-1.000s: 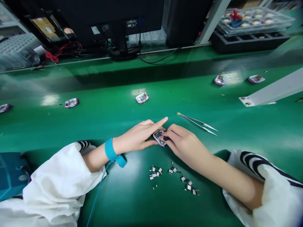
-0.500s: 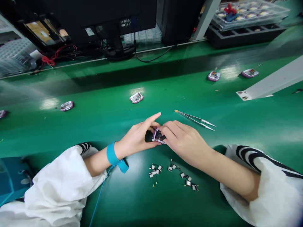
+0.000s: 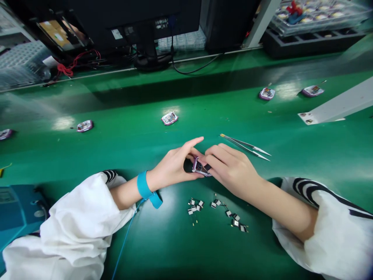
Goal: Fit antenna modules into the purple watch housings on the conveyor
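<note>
Head view: nearest lie two white sleeves, the left one and the right one, both cut off by the frame, and a blue cord running up to the wristband. Beyond the bare near part of the green worktop sit a left group of small square parts and a right group of small square parts; their thin leads are hard to make out. Just past these is the open purple-edged case, between the two hands. The left hand has it in a wide, curved hold, thumb at the near edge, one finger raised clear, the other fingertips partly hidden behind it. The right hand has its fingers bunched close over the case's right end, covering much of its inside, beside a small black piece; whether they pinch that piece or merely touch it, one cannot tell. Tweezers lie splayed beyond the right hand. Farther off, similar cases are spaced across the worktop, one cut by the left edge, below a dark monitor cropped at the top.
</note>
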Action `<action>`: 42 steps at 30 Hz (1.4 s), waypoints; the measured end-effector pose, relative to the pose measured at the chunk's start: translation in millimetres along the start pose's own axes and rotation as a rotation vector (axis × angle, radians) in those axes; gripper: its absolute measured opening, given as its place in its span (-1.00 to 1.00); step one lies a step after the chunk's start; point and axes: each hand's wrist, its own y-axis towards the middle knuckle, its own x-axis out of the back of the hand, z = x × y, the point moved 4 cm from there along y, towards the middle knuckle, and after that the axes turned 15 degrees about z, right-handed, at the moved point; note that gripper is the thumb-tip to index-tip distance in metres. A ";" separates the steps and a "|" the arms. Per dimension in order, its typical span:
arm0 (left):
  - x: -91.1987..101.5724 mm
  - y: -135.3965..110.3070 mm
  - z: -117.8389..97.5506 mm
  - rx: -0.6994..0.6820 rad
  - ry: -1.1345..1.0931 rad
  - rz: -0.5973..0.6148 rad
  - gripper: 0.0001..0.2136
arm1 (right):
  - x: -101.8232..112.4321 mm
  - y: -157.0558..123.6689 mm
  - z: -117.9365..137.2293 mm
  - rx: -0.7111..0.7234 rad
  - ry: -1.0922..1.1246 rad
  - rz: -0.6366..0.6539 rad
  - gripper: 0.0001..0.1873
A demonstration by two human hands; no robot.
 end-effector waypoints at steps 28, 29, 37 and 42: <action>9.9 -0.6 0.0 -0.034 0.038 -0.075 -0.37 | -6.9 0.0 -21.7 -0.381 0.752 0.038 -0.96; 11.8 0.4 2.4 -0.033 0.065 -0.025 -0.36 | -9.7 -0.9 -24.1 -0.451 0.879 0.062 -0.96; 21.3 2.8 -4.4 0.011 0.384 -0.016 -0.36 | -20.5 -1.5 -22.5 -0.608 1.395 0.116 -0.84; 12.0 -1.0 -26.5 0.018 0.365 -0.189 -0.47 | -18.3 -2.4 -17.8 -0.642 1.392 0.128 -0.83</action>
